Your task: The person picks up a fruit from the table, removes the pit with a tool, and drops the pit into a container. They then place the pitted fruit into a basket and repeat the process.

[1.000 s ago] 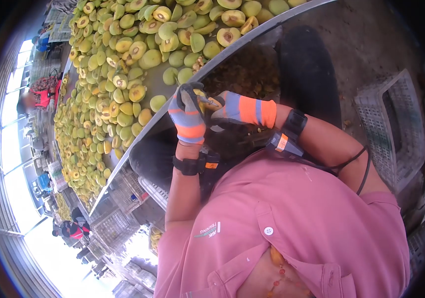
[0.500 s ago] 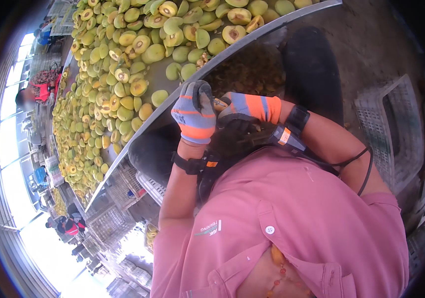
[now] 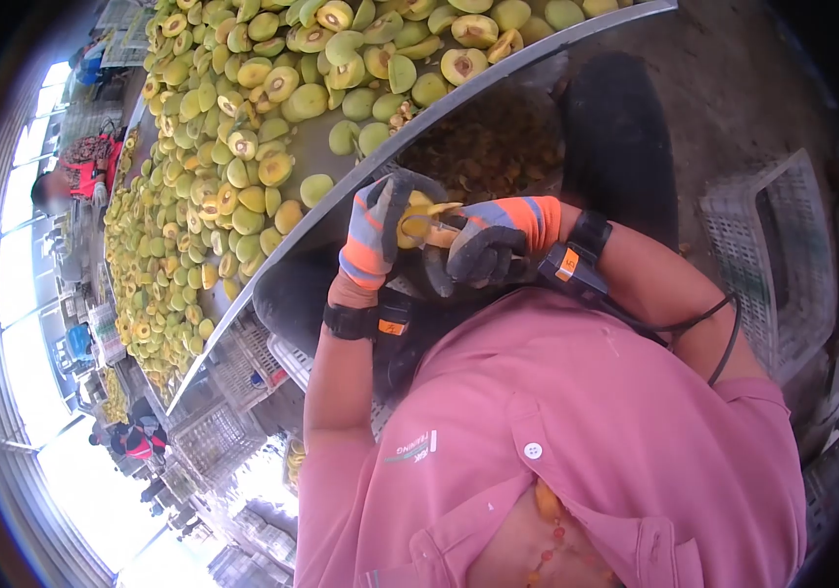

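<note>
My left hand (image 3: 387, 220), in a grey, orange and blue glove with a dark palm, is closed around a yellow-fleshed fruit (image 3: 413, 221). Right beside it, my right hand (image 3: 491, 242) in a matching glove curls its fingers around a small tan-handled tool (image 3: 443, 235), whose working end meets the fruit. What kind of tool it is I cannot tell. A thin yellow strip sticks out above it between the hands. Both hands are over my lap, just on the near side of the metal table rim (image 3: 498, 71).
Many green-yellow halved fruits (image 3: 243, 196), some with brown pits, cover the metal table. Scraps (image 3: 483, 147) lie below its edge. A plastic crate (image 3: 772, 255) stands at the right, more crates (image 3: 209, 436) at the lower left. A person in red (image 3: 86, 167) is across the table.
My left hand has moved down and left, and its grip has turned so more of the yellow fruit shows. My right hand has shifted slightly down and right.
</note>
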A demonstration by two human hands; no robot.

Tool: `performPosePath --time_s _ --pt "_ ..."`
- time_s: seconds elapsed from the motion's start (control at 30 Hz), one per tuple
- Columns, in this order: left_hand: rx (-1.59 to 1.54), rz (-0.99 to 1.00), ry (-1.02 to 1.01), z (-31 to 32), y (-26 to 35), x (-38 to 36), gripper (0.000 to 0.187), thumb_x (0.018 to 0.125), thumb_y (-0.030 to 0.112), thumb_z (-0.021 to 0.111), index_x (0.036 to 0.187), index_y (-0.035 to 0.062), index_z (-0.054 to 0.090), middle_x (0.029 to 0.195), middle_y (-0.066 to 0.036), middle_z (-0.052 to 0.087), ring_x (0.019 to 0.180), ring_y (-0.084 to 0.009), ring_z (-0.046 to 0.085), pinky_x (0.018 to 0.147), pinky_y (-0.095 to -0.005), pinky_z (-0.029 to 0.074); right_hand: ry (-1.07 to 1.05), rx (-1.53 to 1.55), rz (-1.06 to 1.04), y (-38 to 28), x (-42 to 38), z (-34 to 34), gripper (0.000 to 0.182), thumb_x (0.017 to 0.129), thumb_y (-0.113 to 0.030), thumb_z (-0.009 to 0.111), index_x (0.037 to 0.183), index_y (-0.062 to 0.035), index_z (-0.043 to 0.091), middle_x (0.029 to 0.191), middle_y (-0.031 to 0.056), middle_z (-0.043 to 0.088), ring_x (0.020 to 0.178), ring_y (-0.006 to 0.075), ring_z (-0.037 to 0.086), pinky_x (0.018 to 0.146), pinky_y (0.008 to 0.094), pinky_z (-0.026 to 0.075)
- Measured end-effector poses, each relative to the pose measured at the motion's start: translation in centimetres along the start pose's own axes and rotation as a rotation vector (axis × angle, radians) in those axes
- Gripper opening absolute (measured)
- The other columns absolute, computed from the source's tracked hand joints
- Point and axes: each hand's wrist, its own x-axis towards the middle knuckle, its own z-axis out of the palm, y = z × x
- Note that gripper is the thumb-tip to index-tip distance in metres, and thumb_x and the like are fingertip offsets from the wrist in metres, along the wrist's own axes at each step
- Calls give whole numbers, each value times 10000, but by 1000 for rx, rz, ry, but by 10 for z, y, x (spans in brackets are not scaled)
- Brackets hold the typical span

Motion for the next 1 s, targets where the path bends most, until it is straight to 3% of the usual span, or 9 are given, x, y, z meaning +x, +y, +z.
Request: performPosePath --time_s 0.1,0.2,0.23,0.27,0.33,0.4,0.5,0.67,1.0 --pt "98 -79 214 -1 1 -14 206 962 112 489 937 -7 656 870 -74 668 788 -130 602 720 -278 487 211 -54 -310 16 13 0 184 920 -176 594 1027 -42 659 753 -29 603 619 58 535 546 230 443" --pt "159 -177 701 -17 15 -44 177 933 15 484 987 -16 649 873 -70 670 783 -126 600 711 -266 483 387 143 -288 0 10 -12 183 911 -202 611 1000 -52 667 717 -20 590 561 66 517 490 242 421" --pt "444 -109 753 -37 9 -62 172 928 19 494 994 -26 646 858 -55 669 764 -122 601 695 -269 487 732 319 -190 -6 13 -8 191 889 -234 648 930 -48 672 650 3 565 476 93 492 422 259 389" --pt "566 -211 800 -47 21 -79 162 920 38 519 1000 -12 651 841 -87 682 736 -162 635 689 -292 500 768 281 -183 -7 14 -5 190 876 -235 666 901 -46 668 634 12 559 453 105 484 406 267 383" --pt "1034 -477 827 -74 25 -116 244 905 239 596 1036 46 665 902 -183 684 811 -322 674 751 -399 511 842 201 -174 -8 15 0 199 850 -237 701 844 -42 659 601 29 548 408 129 468 374 284 371" --pt "1162 -932 609 -90 39 -132 351 891 348 596 1064 50 665 994 -177 679 927 -347 653 837 -423 488 821 141 -128 -7 21 6 231 828 -241 730 778 -40 626 590 39 542 390 150 470 345 302 357" --pt "1482 -781 595 -118 -5 -164 409 885 390 585 1099 50 661 1083 -176 657 1024 -356 615 896 -412 463 843 73 -78 -4 28 11 245 840 -266 718 796 -46 618 593 45 544 384 153 473 346 299 358" --pt "1028 -516 703 -131 -15 -68 431 886 377 572 1149 42 640 1130 -180 644 1059 -354 601 904 -412 463 939 -129 22 -7 32 6 265 855 -296 697 851 -44 615 616 66 570 370 137 476 333 272 351" --pt "1200 -710 470 -167 -93 41 576 825 445 603 1253 62 559 1199 -188 610 1097 -350 589 925 -422 468 931 -62 -71 -15 21 8 298 787 -285 722 723 -24 595 508 63 520 357 159 462 309 320 330"
